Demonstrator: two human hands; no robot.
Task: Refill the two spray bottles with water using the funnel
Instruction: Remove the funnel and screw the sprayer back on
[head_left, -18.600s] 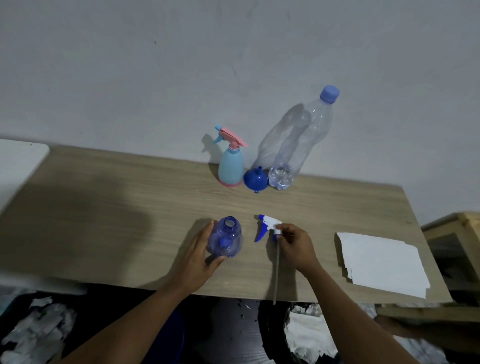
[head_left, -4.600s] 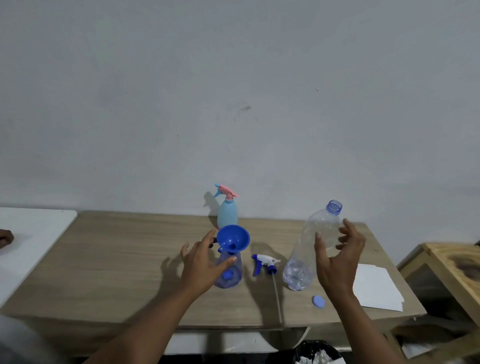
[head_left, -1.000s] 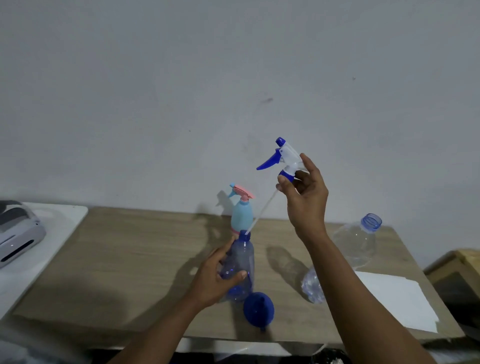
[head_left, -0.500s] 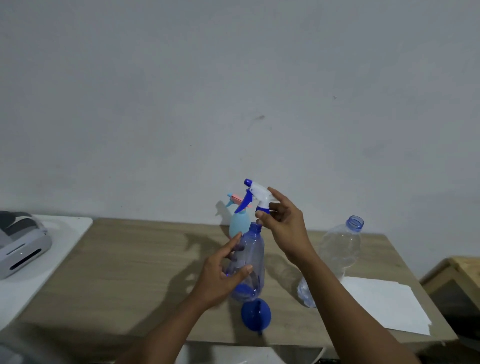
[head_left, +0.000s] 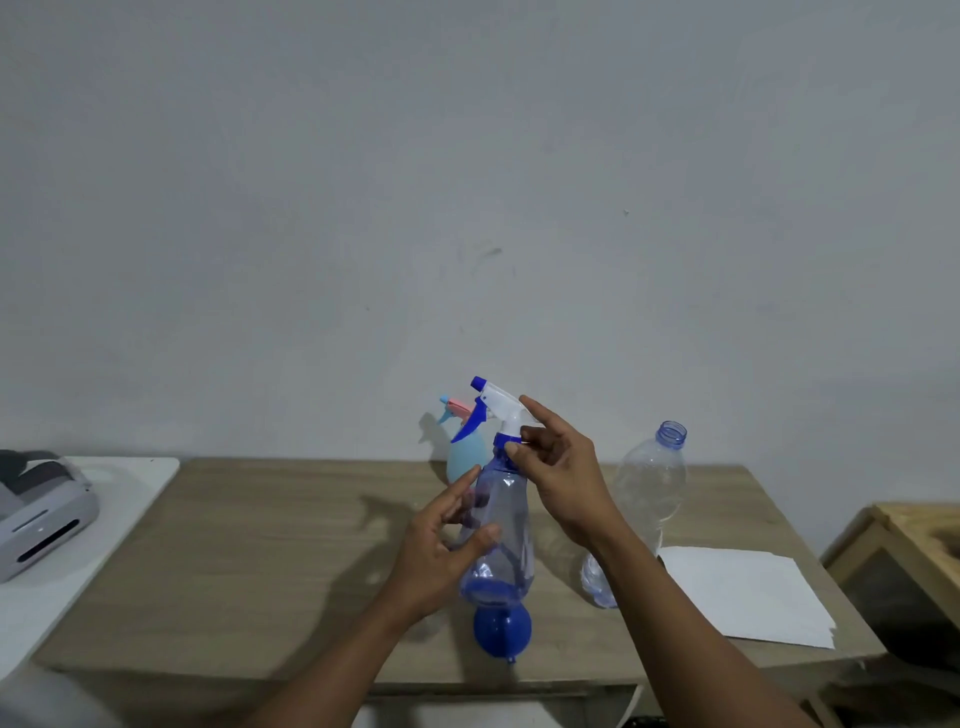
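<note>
A clear blue spray bottle (head_left: 505, 535) stands on the wooden table (head_left: 270, 561), and my left hand (head_left: 441, 551) wraps its body. Its white-and-blue trigger head (head_left: 493, 410) sits on the neck, with my right hand (head_left: 563, 478) pinching the blue collar just below it. The blue funnel (head_left: 503, 630) lies on the table in front of this bottle. A light-blue spray bottle with a pink trigger (head_left: 464, 457) stands behind, near the wall. An uncapped clear water bottle (head_left: 647, 499) leans at the right, nearly empty.
A white sheet of paper (head_left: 748, 592) lies at the table's right end. A grey device (head_left: 36, 514) rests on a white surface at the left. A wooden stand (head_left: 914, 545) is at the far right. The wall runs close behind the table.
My right hand has lowered the trigger head, with its tube going into the bottle, and set it on the neck. My left hand stays on the bottle's body.
</note>
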